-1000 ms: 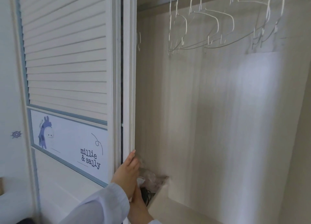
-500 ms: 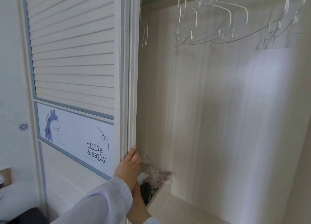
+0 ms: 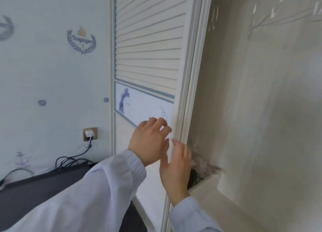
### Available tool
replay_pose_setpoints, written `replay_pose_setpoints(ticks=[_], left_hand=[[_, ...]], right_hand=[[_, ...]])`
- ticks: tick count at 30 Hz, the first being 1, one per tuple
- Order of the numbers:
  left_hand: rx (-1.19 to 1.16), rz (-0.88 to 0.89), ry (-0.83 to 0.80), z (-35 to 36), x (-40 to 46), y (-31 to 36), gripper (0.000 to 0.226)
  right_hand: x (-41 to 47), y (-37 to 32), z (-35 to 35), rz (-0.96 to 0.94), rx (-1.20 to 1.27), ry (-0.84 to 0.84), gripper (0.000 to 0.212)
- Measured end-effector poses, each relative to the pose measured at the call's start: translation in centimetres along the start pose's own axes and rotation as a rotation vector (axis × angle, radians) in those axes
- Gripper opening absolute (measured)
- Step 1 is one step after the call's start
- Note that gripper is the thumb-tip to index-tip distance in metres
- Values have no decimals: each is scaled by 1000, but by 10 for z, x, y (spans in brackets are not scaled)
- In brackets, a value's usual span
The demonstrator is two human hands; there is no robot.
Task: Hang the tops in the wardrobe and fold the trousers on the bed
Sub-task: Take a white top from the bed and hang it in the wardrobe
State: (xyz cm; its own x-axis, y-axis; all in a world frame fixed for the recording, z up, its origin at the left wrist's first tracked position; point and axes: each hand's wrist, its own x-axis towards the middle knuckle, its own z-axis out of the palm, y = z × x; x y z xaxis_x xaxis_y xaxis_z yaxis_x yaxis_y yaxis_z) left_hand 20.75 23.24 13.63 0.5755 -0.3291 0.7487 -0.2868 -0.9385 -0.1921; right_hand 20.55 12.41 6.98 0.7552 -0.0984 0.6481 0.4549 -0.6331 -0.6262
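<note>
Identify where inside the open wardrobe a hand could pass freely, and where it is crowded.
Free: the wide span between the back panel and the ledge, below the hangers. Crowded: the low corner beside the door edge, where clutter and both hands sit.

Wardrobe opening right of cream louvred sliding door [image 3: 148, 45]: wide pale wood-grain interior [image 3: 261, 109], free for hands through middle and lower part. Thin white wire hangers [image 3: 257, 22] hang along top (blurred), crowding upper zone. Both hands, left [image 3: 149, 141] and right [image 3: 176, 169], occupy door's edge. Dark tangle with clear plastic [image 3: 200, 170] fills lower left corner above pale inner shelf [image 3: 226, 197].
</note>
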Motion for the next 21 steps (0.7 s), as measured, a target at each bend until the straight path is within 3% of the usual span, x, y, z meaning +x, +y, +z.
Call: replay_pose_setpoints(ticks=[2,6,10,15,21], left_hand=[[44,-151,65,-39,-26,-19,34],[233,-408,38,-109,-105,-36,40],[437,-765,-123,-201,-222,-24,41],[556,-1200,-332,-314,-369,31,41],[702,-1657,-379,-441,-515,112,40]], right_hand=[[-8,-37,-1,-150,-24,-12,45],[-54,-90,7,-432,16,-189,63],[-142,-161,14,-673,149,-421,66],[-275,-240,7,-817,353,-761,72],[-451,-323,-32,-983,530,-1033,61]])
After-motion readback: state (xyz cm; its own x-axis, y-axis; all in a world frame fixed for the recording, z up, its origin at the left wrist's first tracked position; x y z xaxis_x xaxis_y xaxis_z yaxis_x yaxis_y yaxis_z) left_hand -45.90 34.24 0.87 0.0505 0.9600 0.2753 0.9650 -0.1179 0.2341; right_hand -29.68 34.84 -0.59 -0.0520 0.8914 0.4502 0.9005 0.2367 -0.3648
